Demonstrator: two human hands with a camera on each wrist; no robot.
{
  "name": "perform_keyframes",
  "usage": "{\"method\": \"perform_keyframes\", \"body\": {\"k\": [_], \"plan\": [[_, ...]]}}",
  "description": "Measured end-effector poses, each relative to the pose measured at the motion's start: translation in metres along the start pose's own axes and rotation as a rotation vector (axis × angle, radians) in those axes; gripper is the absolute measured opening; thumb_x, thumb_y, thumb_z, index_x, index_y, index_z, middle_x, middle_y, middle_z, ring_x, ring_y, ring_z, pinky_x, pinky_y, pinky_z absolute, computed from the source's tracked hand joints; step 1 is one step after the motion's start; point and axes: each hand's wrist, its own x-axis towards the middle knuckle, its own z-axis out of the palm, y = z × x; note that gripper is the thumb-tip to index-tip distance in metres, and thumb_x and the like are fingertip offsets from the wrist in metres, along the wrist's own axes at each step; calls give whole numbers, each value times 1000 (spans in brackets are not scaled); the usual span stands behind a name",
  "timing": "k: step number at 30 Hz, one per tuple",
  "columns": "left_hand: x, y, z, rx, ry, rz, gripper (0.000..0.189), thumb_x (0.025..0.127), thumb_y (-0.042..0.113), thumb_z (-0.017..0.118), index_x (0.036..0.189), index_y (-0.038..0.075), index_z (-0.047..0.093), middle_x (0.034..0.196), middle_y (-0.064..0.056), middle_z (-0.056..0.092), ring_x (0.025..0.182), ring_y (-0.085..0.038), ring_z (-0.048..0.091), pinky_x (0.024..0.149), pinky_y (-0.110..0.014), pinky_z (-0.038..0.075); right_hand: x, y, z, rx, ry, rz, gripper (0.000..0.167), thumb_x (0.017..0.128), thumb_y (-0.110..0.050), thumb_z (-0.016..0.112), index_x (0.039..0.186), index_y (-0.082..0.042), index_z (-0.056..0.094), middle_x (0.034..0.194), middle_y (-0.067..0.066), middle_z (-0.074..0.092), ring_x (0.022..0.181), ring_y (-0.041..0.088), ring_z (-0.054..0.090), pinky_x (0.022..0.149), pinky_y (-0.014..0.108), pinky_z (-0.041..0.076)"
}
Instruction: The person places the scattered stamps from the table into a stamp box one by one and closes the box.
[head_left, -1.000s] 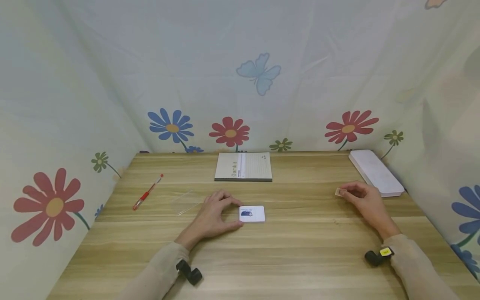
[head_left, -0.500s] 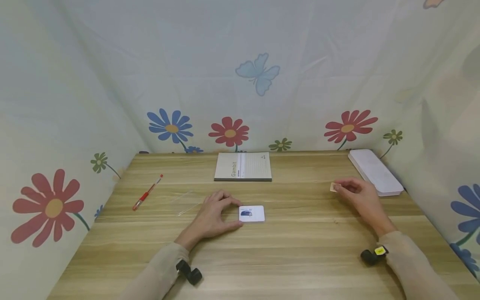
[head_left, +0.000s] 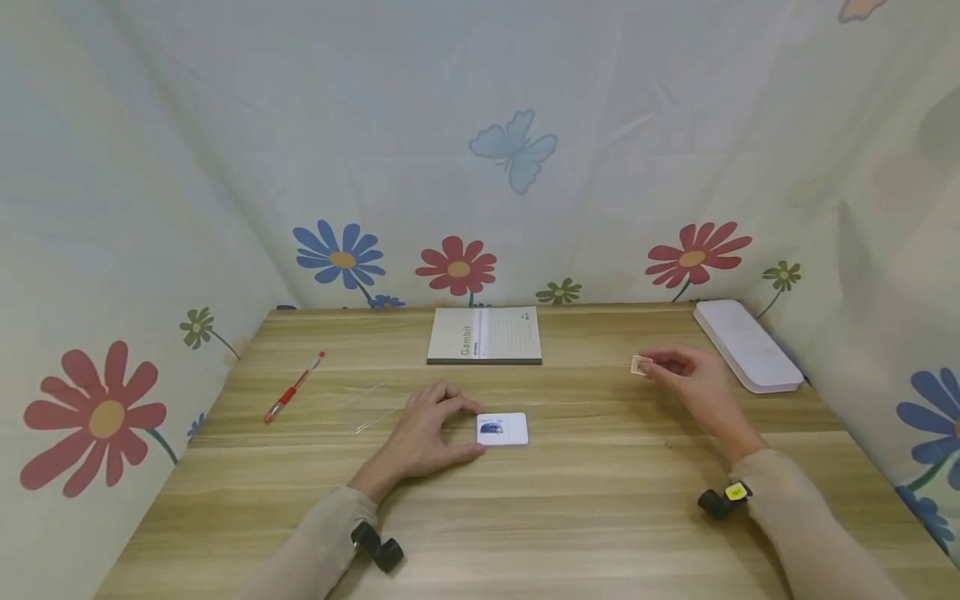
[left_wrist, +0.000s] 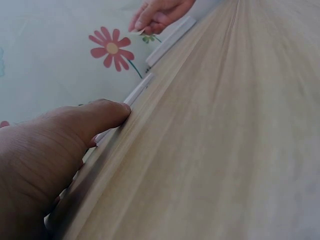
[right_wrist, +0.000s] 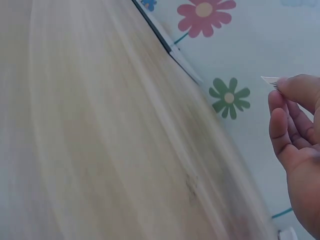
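Observation:
A small white card (head_left: 512, 428) with rounded corners and a dark-blue picture lies flat on the wooden table. My left hand (head_left: 427, 433) holds it at its left end, thumb on the near corner and index finger on the far one. In the left wrist view the thumb presses against the card's edge (left_wrist: 140, 90). To the right, my right hand (head_left: 693, 385) is raised over the table. Between thumb and index finger it pinches a small pale square (head_left: 640, 365) with a light border, like a postage stamp. The right wrist view shows one corner of this square (right_wrist: 270, 79) poking out.
A Gambit notebook (head_left: 484, 336) lies at the back middle. At the back right is a long white case (head_left: 747, 346). On the left are a red pen (head_left: 295, 387) and a clear plastic piece (head_left: 367, 410) beside my left hand. A flowered curtain (head_left: 615, 192) surrounds the table.
My right hand has moved left and slightly farther back, carrying the small pale square away from the white case. The left hand and the card stay where they were.

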Motion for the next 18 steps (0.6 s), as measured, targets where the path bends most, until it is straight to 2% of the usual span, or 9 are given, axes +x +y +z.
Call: {"method": "perform_keyframes", "body": {"k": [4,9,18], "plan": [[-1,-1,1,-2,1,5,55,86,59,92,133,36,77,130,5,60,125,-19,54,107,-48,41,5,-5,12,35,-34,-28,29,104,-9,80,128,7,76,109,-3,81,90,6,74,78,22,62],[-3,-1,2,0,-1,-6,55,86,60,91,133,37,77,129,6,60,124,-18,54,107,-48,41,11,-11,28,31,-62,-49,26,104,-9,80,127,4,78,109,7,81,89,17,75,77,25,61],[0,-1,1,7,4,9,55,86,60,90,134,36,76,131,4,61,126,-19,54,108,-49,41,17,-25,59,120,-118,-16,25,104,-4,78,126,7,77,115,21,78,93,9,74,80,24,62]]}}
